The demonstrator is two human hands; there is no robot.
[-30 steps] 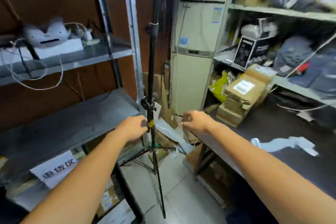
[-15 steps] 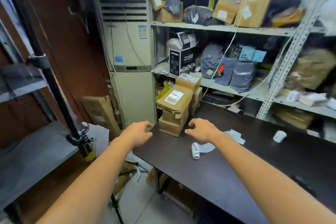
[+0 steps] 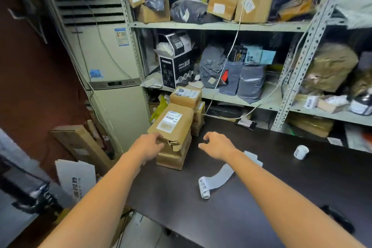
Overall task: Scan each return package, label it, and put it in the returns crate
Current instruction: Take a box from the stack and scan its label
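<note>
Two stacks of brown cardboard packages stand at the back left of the dark table (image 3: 261,197). The top package (image 3: 171,125) of the near stack carries a white shipping label and lies tilted. My left hand (image 3: 148,146) touches that package's near left corner, its fingers at the torn edge. My right hand (image 3: 216,145) hovers just right of the stack with fingers loosely curled, holding nothing. A second labelled package (image 3: 186,95) tops the stack behind. A partly unrolled label roll (image 3: 213,183) lies on the table below my right wrist. No returns crate is in sight.
A small white roll (image 3: 301,152) stands at the table's right. A black object (image 3: 340,219) lies near the front right edge. Metal shelves (image 3: 217,26) behind hold boxes and grey mailer bags. A tall air conditioner (image 3: 104,50) stands left; flat cartons (image 3: 80,145) lean on the floor.
The view swung right from the left shelf and tripod pole to the table. Both hands moved forward to the near stack; my left hand now touches the top package.
</note>
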